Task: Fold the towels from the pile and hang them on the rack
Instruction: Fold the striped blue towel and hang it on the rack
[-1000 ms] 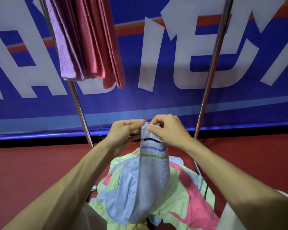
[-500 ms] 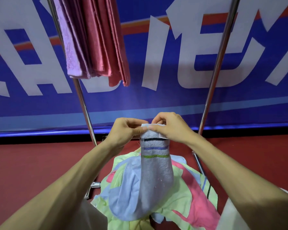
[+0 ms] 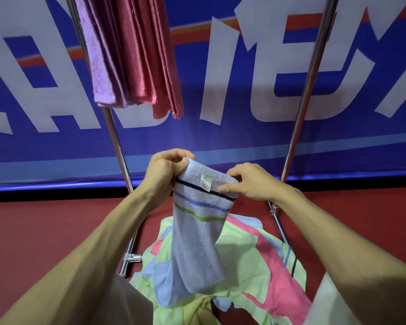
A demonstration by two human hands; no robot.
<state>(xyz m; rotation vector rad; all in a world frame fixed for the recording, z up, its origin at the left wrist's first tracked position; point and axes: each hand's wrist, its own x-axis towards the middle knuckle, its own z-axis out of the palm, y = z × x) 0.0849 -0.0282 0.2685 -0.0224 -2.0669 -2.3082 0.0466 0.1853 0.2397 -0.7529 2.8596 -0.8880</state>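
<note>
At the bottom edge, both bare forearms reach forward over pale clothing on the knees. Just past them lies the pile (image 3: pixel 256 266): crumpled cloth in light green, pink and pale blue, heaped on the red floor (image 3: pixel 45 226) between the rack's lower bars. Above the pile hangs the striped towel (image 3: pixel 197 242), pale blue-grey, folded into a narrow strip, its lower end drooping onto the pile. Near its top run three stripes: black, blue, green. A small white label (image 3: pixel 206 179) sits on the top hem, between the two hands. Left hand (image 3: pixel 167 174) has its fingers curled and pinches the top left corner, thumb pressed on the cloth's near face. Right hand (image 3: pixel 251 181) pinches the top right corner, thumb lying along the black stripe, other fingers curled behind the hem. Top edge is stretched between the two hands and tilts down to the right. Behind the hands stands the rack (image 3: pixel 117 148), two shiny metal poles slanting upward, with a joint fitting low on the left one. High on the left side a lilac towel (image 3: pixel 101 66) and red towels (image 3: pixel 145 55) hang folded, touching side by side. Farthest back is a blue banner (image 3: pixel 220 141) with large white letters and an orange stripe.
</note>
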